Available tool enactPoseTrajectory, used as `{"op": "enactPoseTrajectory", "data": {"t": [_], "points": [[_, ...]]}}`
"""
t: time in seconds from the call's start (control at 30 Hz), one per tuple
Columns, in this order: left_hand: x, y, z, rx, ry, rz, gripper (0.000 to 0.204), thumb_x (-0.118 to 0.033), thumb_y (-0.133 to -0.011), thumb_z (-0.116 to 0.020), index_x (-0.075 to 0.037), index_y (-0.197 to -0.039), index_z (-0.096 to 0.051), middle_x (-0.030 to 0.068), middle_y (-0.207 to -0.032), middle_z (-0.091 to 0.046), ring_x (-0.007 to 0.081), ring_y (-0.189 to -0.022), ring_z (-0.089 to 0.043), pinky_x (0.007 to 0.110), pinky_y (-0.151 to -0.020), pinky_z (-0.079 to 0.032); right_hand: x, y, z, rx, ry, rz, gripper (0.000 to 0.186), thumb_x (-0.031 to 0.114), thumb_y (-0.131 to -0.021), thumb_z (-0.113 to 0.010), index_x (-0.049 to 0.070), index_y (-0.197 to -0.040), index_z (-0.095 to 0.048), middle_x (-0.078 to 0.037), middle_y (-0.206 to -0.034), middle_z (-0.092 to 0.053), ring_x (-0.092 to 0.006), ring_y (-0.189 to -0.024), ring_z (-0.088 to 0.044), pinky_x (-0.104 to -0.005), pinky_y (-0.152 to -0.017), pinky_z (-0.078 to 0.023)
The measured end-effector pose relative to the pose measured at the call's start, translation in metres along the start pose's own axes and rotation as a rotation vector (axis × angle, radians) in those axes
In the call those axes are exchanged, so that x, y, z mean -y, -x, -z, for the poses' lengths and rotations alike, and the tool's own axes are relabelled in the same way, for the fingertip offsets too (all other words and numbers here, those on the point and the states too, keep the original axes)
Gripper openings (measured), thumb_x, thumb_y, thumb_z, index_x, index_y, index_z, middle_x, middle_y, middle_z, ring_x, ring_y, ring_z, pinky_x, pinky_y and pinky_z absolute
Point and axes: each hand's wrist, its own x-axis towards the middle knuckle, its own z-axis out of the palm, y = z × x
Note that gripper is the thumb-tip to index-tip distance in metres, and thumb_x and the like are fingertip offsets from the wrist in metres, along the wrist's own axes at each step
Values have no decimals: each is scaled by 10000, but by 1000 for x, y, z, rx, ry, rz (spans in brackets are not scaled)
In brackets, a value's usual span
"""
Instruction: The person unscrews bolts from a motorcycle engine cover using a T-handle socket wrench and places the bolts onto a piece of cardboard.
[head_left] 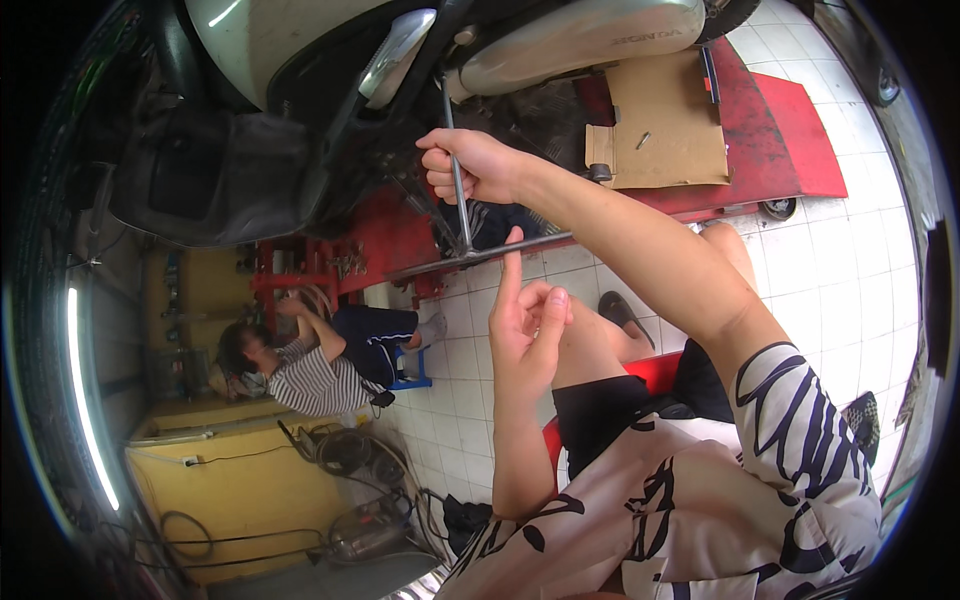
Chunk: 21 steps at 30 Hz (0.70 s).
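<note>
In the head view, a workshop with a white tiled floor (830, 240) surrounds a red platform (815, 135); to the left, a co-worker in a striped shirt (325, 380) sits on a blue stool (412, 372) near a yellow cabinet (240, 490). A motorcycle (235, 150) fills the top, its silver muffler (590, 40) stretching rightward. The T-handle wrench (463, 215) is dull grey metal, with a slim straight shaft and a long crossbar; it stands between the motorcycle and the person, its far end meeting the machine beside the muffler. The right hand (470, 165) is curled around the shaft. The left hand (530, 320) extends its index finger to the crossbar, the tip seemingly touching it, other fingers bent, gripping nothing. A shallow cardboard tray (675, 85) on the platform holds a small metal piece (644, 140); a round dish (778, 208) sits on the floor, its contents too small to tell.
</note>
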Motion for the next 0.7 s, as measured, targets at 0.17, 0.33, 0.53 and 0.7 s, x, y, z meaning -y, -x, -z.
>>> {"op": "enactPoseTrajectory", "data": {"t": [0.17,0.33,0.53,0.7], "points": [[-22,-1,-2,-200,86,-161,741,-95,-993,-508,-88,-1563,-35,15,-731,-501,43,-607,-397,166,-525,-310,5,-3,-1,-27,51,-25,491,266,-996,-361,192,-526,-238,66,-481,-209,-80,-402,-144,-252,-391,-142],[-12,0,21,-384,77,-201,679,-109,-1005,-505,-117,-1558,-110,8,-730,-505,36,-579,-376,174,-484,-285,5,0,-1,-59,34,7,488,266,-994,-362,194,-527,-236,66,-491,-196,-87,-407,-152,-263,-393,-138],[44,-19,32,-470,-253,-137,285,-201,-1029,-489,-20,-1243,-543,-6,-637,-495,35,-570,-417,204,-503,-315,3,1,-2,-108,0,-12,502,279,-997,-387,185,-528,-232,61,-507,-187,-99,-443,-161,-272,-425,-166],[30,-26,25,-517,-371,-136,304,-268,-1027,-506,-9,-1011,-666,-28,-546,-437,36,-508,-390,221,-479,-289,1,1,-3,-83,27,-5,504,297,-998,-399,185,-532,-242,69,-507,-204,-87,-438,-167,-265,-421,-154]]}}
